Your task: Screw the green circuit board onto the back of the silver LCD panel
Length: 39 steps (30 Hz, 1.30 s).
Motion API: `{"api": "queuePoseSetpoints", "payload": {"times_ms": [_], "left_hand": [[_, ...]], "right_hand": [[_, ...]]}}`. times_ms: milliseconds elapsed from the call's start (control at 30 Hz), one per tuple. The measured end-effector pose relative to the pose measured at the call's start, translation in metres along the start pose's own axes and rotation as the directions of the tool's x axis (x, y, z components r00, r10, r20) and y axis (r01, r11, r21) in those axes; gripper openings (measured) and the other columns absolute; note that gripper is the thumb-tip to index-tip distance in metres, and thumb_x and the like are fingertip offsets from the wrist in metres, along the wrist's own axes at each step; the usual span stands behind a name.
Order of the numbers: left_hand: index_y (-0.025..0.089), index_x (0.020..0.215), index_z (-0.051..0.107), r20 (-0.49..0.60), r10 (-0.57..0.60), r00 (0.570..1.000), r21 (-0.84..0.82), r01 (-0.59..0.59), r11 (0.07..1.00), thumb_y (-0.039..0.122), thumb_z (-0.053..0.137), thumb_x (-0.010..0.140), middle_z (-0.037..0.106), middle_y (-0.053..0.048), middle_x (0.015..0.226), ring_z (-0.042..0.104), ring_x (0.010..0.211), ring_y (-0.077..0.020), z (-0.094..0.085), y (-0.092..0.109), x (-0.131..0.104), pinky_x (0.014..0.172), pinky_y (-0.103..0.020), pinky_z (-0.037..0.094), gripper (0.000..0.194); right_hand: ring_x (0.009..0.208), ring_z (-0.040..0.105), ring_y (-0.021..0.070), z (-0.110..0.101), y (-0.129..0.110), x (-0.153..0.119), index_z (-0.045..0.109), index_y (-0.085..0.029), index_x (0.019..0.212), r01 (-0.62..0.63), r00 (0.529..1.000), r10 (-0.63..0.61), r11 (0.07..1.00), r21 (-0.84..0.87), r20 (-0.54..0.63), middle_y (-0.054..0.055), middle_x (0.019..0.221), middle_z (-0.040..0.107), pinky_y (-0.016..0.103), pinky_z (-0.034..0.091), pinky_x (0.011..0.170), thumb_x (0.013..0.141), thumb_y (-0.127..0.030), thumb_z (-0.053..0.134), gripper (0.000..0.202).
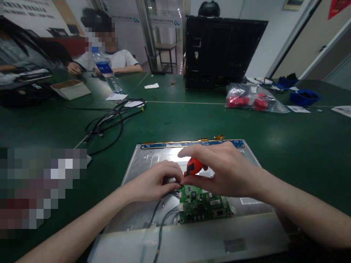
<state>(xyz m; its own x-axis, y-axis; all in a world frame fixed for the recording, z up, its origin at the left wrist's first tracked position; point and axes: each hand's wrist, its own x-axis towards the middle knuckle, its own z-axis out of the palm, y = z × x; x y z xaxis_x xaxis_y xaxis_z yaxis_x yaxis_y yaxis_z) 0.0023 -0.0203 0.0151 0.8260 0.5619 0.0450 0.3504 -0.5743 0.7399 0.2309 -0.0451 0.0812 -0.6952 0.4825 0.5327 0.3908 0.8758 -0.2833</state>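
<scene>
My right hand grips a screwdriver by its stubby red and black handle, above the upper left corner of a green circuit board. My left hand is closed, with thumb and fingertips pinched together at that same corner, close to the screwdriver's lower end. What those fingertips hold, if anything, is hidden, and so is the screwdriver's tip. The board lies on the silver metal back of a flat display panel. Dark cables run from the board's left side toward me. A narrow blue circuit strip lines the panel's far edge.
Black cables lie coiled on the green table, left of centre. Behind them stands a water bottle. A large black screen stands at the back, beside a clear bag with red items. Other people sit at the far left.
</scene>
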Motion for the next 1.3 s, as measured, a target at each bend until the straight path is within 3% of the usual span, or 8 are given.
{"api": "queuePoseSetpoints", "payload": {"times_ms": [233,833,1300], "left_hand": [[0.018,0.086,0.065,-0.030,0.022,0.999,0.002,-0.022,1.000,0.015,0.061,0.084,0.065,0.000,0.084,0.059,0.078,-0.0166,0.0011,0.0003,-0.0009,0.075,-0.028,0.045,0.006],[0.019,0.086,0.065,-0.036,0.042,0.998,0.019,-0.041,0.999,0.014,0.062,0.084,0.066,-0.001,0.085,0.061,0.080,-0.0174,0.0015,-0.0032,-0.0029,0.076,-0.029,0.046,0.006],[0.019,0.089,0.065,-0.027,0.017,0.999,0.048,-0.016,0.999,0.016,0.061,0.085,0.065,0.000,0.084,0.059,0.077,-0.0172,0.0010,-0.0026,-0.0031,0.077,-0.030,0.046,0.006]], "right_hand": [[0.070,0.060,0.0099,-0.0010,-0.0034,0.0016,0.050,-0.009,0.117,-0.012,1.000,0.011,1.000,0.022,0.028,0.003,0.090,0.067,0.022,0.039,0.060,0.086,-0.015,0.055,0.032],[0.068,0.060,0.0089,-0.0015,0.0002,0.0026,0.053,-0.010,0.111,0.004,0.999,-0.004,1.000,-0.013,-0.042,0.000,0.083,0.068,0.020,0.041,0.062,0.088,-0.021,0.062,0.028],[0.068,0.061,0.0095,-0.0018,0.0008,0.0007,0.050,-0.015,0.112,-0.005,1.000,0.005,1.000,-0.015,-0.021,-0.001,0.082,0.068,0.020,0.042,0.062,0.089,-0.024,0.059,0.026]]}}
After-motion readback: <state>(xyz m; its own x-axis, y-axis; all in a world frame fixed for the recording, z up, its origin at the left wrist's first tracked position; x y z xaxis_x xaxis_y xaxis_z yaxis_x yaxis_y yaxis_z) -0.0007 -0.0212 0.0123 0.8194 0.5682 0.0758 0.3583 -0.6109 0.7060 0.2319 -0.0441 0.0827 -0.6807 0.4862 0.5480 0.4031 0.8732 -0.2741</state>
